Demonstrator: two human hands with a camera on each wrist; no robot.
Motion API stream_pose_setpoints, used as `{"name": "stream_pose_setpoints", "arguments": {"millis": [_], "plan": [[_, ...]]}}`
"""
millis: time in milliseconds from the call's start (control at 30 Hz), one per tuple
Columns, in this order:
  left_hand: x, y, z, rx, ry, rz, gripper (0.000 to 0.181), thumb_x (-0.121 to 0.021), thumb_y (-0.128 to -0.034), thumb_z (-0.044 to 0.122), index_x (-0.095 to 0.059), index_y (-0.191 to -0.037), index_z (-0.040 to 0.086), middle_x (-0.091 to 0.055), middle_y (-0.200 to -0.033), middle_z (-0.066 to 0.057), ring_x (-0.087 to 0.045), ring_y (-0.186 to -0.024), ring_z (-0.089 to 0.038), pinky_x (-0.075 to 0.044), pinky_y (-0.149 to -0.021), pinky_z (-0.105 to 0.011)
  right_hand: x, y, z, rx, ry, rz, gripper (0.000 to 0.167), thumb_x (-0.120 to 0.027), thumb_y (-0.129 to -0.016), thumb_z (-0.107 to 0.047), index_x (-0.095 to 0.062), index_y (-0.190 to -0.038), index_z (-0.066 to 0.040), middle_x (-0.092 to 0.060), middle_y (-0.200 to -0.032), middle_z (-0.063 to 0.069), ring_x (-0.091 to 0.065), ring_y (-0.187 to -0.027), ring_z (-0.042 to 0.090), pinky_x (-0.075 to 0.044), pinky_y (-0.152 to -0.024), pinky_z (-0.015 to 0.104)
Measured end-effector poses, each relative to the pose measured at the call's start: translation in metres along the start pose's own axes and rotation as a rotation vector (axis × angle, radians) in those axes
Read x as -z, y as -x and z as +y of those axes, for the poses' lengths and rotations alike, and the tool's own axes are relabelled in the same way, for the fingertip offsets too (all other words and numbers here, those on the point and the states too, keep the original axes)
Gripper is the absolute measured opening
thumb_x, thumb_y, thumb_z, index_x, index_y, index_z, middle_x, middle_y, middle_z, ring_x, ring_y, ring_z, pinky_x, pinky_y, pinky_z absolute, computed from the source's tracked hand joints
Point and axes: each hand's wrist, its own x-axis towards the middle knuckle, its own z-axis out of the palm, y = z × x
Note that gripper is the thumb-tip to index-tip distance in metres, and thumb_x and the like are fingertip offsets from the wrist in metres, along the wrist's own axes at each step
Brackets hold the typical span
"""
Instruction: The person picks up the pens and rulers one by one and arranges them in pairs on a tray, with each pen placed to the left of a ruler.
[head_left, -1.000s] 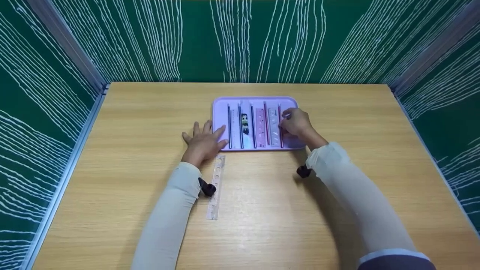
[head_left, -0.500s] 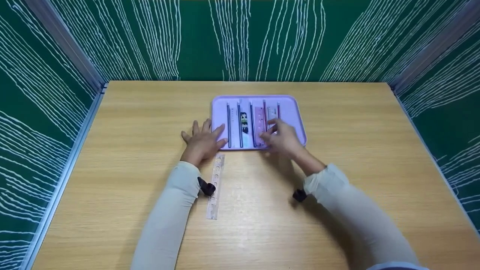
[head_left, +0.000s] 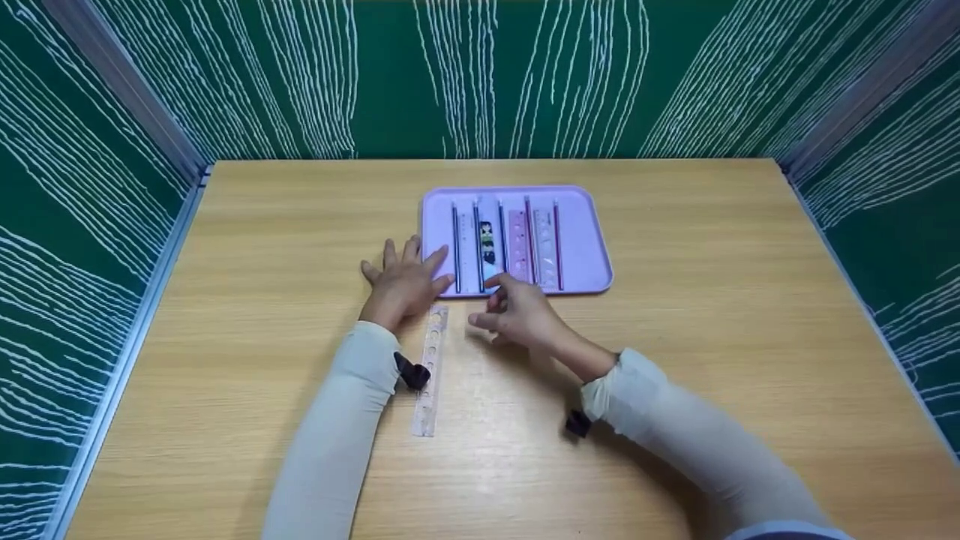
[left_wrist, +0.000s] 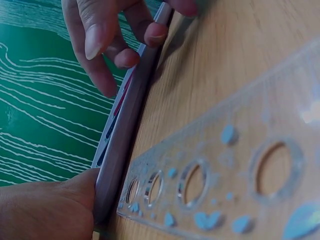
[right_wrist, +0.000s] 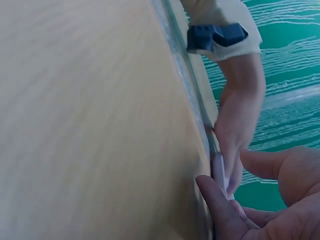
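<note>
A lilac tray (head_left: 586, 244) holds a row of pencils and rulers in turn: dark pencils (head_left: 456, 251) to the left, red ones (head_left: 558, 255) to the right, a pink ruler (head_left: 519, 240) and a clear ruler (head_left: 544, 247) among them. My left hand (head_left: 403, 291) rests with spread fingers on the tray's left front corner. Just off the tray's front edge hovers my right hand (head_left: 521, 313), fingers loosely bent and holding nothing. Between the forearms, a transparent ruler (head_left: 425, 409) with round holes lies on the table; blue shapes show on this ruler (left_wrist: 230, 200) in the left wrist view.
The wooden table (head_left: 262, 225) carries the tray near its far side. Green panels (head_left: 397, 90) with white wavy lines stand around the back and sides. A black camera (head_left: 412, 373) on the left wrist overhangs the loose ruler.
My right hand has left the rightmost red pencil on the tray and moved left and nearer, to the tray's front edge by the loose ruler. The left hand stays put.
</note>
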Motion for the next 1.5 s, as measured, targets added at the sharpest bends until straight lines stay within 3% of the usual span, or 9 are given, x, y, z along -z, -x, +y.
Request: {"name": "stream_pose_setpoints", "arguments": {"millis": [367, 567, 800, 1000, 1167, 1300, 1400, 1500], "plan": [[-0.002, 0.001, -0.002, 0.001, 0.002, 0.013, 0.063, -0.036, -0.1031, 0.065, -0.019, -0.161, 0.047, -0.001, -0.174, -0.009, 0.009, -0.155, -0.053, 0.004, -0.11, -0.085, -0.027, 0.003, -0.004, 0.03, 0.028, 0.017, 0.074, -0.091, -0.075, -0.013, -0.052, -0.138, -0.005, -0.063, -0.101, 0.011, -0.068, -0.072, 0.022, -0.063, -0.059, 0.034], [-0.004, 0.003, -0.003, 0.007, 0.016, 0.006, 0.062, -0.037, -0.1035, 0.063, -0.019, -0.161, 0.047, -0.001, -0.174, -0.01, 0.01, -0.155, -0.052, 0.006, -0.111, -0.085, -0.04, 0.005, -0.006, 0.022, 0.01, -0.015, 0.069, -0.091, -0.074, -0.013, -0.056, -0.133, -0.003, -0.063, -0.104, 0.013, -0.066, -0.079, 0.023, -0.064, -0.061, 0.034], [-0.003, 0.003, -0.001, -0.019, 0.001, 0.021, 0.063, -0.038, -0.1037, 0.063, -0.022, -0.162, 0.043, -0.005, -0.173, -0.011, 0.006, -0.155, -0.054, 0.001, -0.11, -0.086, -0.047, 0.002, -0.009, 0.03, 0.011, -0.017, 0.068, -0.092, -0.073, -0.01, -0.058, -0.131, 0.002, -0.063, -0.099, 0.012, -0.067, -0.073, 0.019, -0.063, -0.058, 0.033], [0.0, 0.002, 0.0, -0.011, 0.014, 0.012, 0.063, -0.038, -0.1036, 0.063, -0.02, -0.162, 0.044, -0.003, -0.174, -0.011, 0.009, -0.155, -0.053, 0.003, -0.11, -0.086, -0.048, -0.002, -0.013, 0.084, 0.187, 0.007, 0.07, -0.094, -0.071, -0.019, -0.062, -0.129, 0.002, -0.066, -0.096, 0.009, -0.063, -0.074, 0.016, -0.06, -0.064, 0.028], [0.0, 0.0, 0.001, -0.001, 0.026, 0.003, 0.064, -0.038, -0.1035, 0.063, -0.019, -0.162, 0.045, -0.001, -0.174, -0.01, 0.011, -0.155, -0.052, 0.006, -0.11, -0.085, -0.051, -0.005, -0.014, 0.137, 0.321, 0.036, 0.076, -0.098, -0.065, -0.028, -0.063, -0.127, 0.002, -0.066, -0.09, 0.007, -0.057, -0.076, 0.017, -0.052, -0.072, 0.031], [-0.001, -0.001, 0.002, 0.001, 0.03, -0.004, 0.064, -0.038, -0.1035, 0.063, -0.018, -0.161, 0.046, 0.001, -0.174, -0.009, 0.012, -0.155, -0.052, 0.008, -0.11, -0.085, -0.054, -0.005, -0.014, 0.157, 0.411, 0.046, 0.08, -0.099, -0.062, -0.032, -0.063, -0.128, -0.002, -0.064, -0.087, 0.007, -0.054, -0.077, 0.018, -0.048, -0.069, 0.033], [0.0, -0.001, 0.002, 0.003, 0.034, -0.007, 0.063, -0.038, -0.1035, 0.063, -0.018, -0.161, 0.046, 0.001, -0.174, -0.01, 0.013, -0.155, -0.051, 0.008, -0.11, -0.085, -0.055, -0.006, -0.016, 0.165, 0.466, 0.033, 0.079, -0.099, -0.063, -0.031, -0.062, -0.127, -0.004, -0.063, -0.09, 0.006, -0.055, -0.081, 0.02, -0.05, -0.071, 0.035], [0.0, 0.0, 0.001, 0.005, 0.04, -0.008, 0.063, -0.038, -0.1034, 0.063, -0.018, -0.161, 0.047, 0.0, -0.174, -0.01, 0.013, -0.155, -0.051, 0.009, -0.11, -0.084, -0.054, -0.006, -0.018, 0.156, 0.498, 0.011, 0.079, -0.099, -0.062, -0.03, -0.061, -0.126, -0.004, -0.064, -0.098, 0.007, -0.059, -0.092, 0.023, -0.053, -0.082, 0.038]]}}
